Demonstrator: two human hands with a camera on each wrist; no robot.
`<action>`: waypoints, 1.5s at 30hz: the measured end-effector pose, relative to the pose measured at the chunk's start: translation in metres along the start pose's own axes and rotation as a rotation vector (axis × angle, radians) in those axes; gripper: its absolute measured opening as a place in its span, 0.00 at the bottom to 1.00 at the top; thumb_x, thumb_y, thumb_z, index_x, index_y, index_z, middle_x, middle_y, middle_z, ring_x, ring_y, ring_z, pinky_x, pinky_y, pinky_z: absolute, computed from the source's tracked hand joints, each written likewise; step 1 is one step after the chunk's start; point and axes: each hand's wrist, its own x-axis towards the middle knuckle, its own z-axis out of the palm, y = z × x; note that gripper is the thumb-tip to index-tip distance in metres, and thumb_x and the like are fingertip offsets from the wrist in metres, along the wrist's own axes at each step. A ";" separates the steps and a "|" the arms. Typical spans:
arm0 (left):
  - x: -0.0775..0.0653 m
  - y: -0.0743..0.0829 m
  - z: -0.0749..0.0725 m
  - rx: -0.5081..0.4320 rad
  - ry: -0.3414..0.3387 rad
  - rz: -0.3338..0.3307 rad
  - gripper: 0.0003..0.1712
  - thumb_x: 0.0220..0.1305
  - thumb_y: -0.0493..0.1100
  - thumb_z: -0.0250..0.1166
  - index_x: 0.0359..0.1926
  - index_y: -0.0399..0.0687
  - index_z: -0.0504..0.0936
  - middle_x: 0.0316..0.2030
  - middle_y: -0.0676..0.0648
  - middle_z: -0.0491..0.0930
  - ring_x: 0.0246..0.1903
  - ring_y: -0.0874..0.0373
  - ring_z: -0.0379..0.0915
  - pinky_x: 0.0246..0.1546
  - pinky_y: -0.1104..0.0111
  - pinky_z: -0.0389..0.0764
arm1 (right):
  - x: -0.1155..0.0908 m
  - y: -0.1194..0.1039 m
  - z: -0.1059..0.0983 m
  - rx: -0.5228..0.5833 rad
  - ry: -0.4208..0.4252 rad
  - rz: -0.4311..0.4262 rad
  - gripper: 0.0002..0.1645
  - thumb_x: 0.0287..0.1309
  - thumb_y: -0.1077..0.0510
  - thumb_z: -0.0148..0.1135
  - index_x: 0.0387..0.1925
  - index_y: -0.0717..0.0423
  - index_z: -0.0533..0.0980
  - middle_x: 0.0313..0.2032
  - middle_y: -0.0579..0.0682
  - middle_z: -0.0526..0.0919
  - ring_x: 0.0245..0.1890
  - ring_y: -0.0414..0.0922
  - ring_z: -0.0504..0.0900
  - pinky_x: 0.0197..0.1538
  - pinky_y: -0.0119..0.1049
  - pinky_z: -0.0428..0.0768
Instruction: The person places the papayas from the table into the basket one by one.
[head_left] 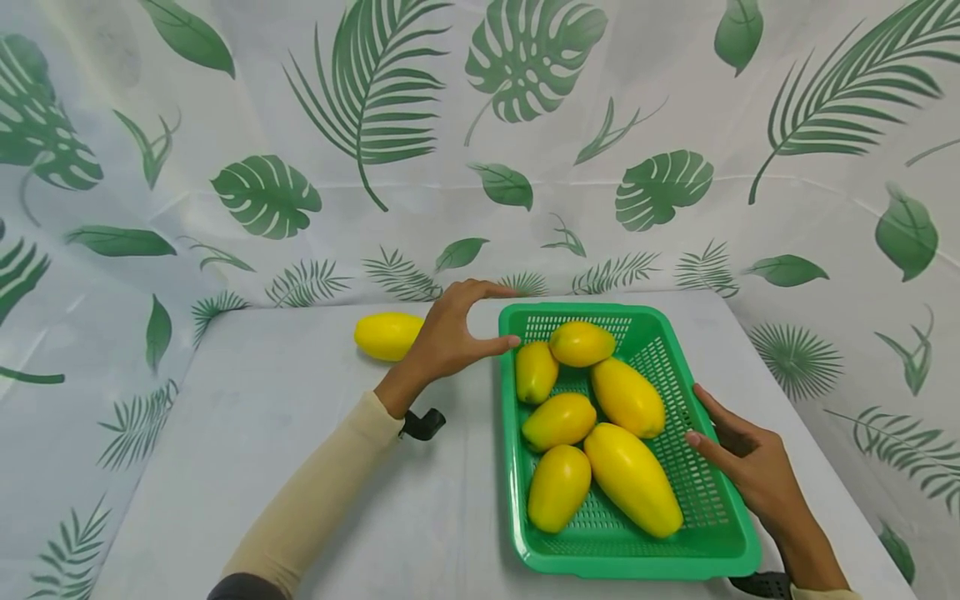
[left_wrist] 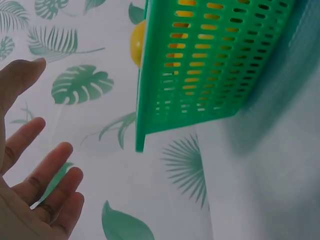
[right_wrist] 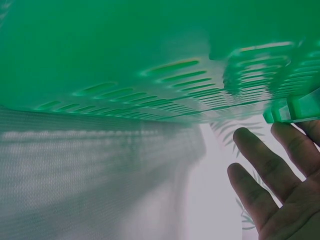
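A green plastic basket (head_left: 513, 483) with slotted walls stands on the table and holds several smooth yellow oval fruits (head_left: 628, 398) that look like mangoes. At its far left corner is my left hand (head_left: 447, 333), thumb and fingers spread wide apart, the thumb tip overlapping the rim in the head view. The left wrist view shows a gap between those fingers (left_wrist: 50, 175) and the basket wall. On the right side, my right hand (head_left: 757, 467) holds the rim, thumb over the top and fingers outside. Its fingers (right_wrist: 270, 165) reach up under the rim in the right wrist view.
One more yellow fruit (head_left: 386, 336) lies on the white table (head_left: 247, 417) left of the basket, partly behind my left hand. A leaf-patterned sheet (head_left: 420, 183) hangs behind the table and along both sides.
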 end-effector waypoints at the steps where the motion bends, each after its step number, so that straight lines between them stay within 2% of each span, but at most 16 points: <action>1: -0.001 -0.002 -0.001 0.002 -0.001 -0.009 0.34 0.60 0.57 0.79 0.67 0.59 0.82 0.65 0.55 0.82 0.66 0.54 0.73 0.70 0.52 0.72 | 0.000 0.000 0.000 0.000 -0.001 0.000 0.42 0.71 0.59 0.69 0.81 0.42 0.64 0.75 0.37 0.69 0.58 0.15 0.75 0.45 0.20 0.85; 10: -0.011 -0.017 -0.015 0.034 -0.021 -0.072 0.35 0.60 0.58 0.79 0.67 0.63 0.81 0.65 0.57 0.81 0.67 0.55 0.72 0.72 0.50 0.71 | 0.000 0.000 0.001 0.000 0.004 0.011 0.42 0.71 0.58 0.69 0.81 0.42 0.64 0.74 0.36 0.70 0.57 0.16 0.77 0.44 0.23 0.86; 21: -0.022 -0.034 -0.028 0.083 -0.032 -0.122 0.35 0.59 0.59 0.79 0.67 0.64 0.81 0.66 0.57 0.80 0.71 0.53 0.69 0.75 0.48 0.68 | 0.001 0.000 0.000 0.004 -0.004 -0.002 0.42 0.71 0.59 0.68 0.81 0.42 0.63 0.75 0.37 0.70 0.57 0.16 0.76 0.43 0.24 0.87; 26: -0.028 -0.039 -0.034 0.092 -0.029 -0.161 0.36 0.59 0.58 0.80 0.68 0.60 0.81 0.68 0.54 0.79 0.74 0.49 0.66 0.77 0.43 0.65 | 0.000 0.000 0.000 -0.001 -0.004 -0.005 0.42 0.71 0.58 0.68 0.81 0.42 0.64 0.74 0.35 0.70 0.56 0.16 0.76 0.43 0.24 0.87; 31: -0.032 -0.044 -0.040 0.098 -0.014 -0.176 0.36 0.59 0.56 0.80 0.68 0.58 0.82 0.68 0.50 0.79 0.72 0.47 0.68 0.76 0.42 0.65 | 0.000 0.000 0.000 -0.005 0.004 0.021 0.41 0.72 0.57 0.69 0.81 0.41 0.64 0.73 0.34 0.71 0.56 0.16 0.77 0.42 0.26 0.87; 38: -0.037 -0.054 -0.049 0.089 0.001 -0.199 0.37 0.58 0.54 0.80 0.68 0.55 0.82 0.68 0.49 0.80 0.72 0.47 0.68 0.77 0.44 0.65 | -0.001 -0.001 -0.001 -0.007 -0.005 0.010 0.41 0.72 0.57 0.68 0.81 0.41 0.64 0.77 0.41 0.69 0.58 0.16 0.75 0.45 0.22 0.86; 45: -0.041 -0.064 -0.057 0.125 0.011 -0.231 0.37 0.57 0.55 0.81 0.68 0.57 0.82 0.69 0.49 0.80 0.73 0.46 0.67 0.77 0.44 0.64 | 0.000 -0.001 -0.002 -0.002 -0.006 -0.004 0.41 0.72 0.58 0.67 0.81 0.42 0.64 0.79 0.41 0.67 0.61 0.15 0.73 0.50 0.18 0.82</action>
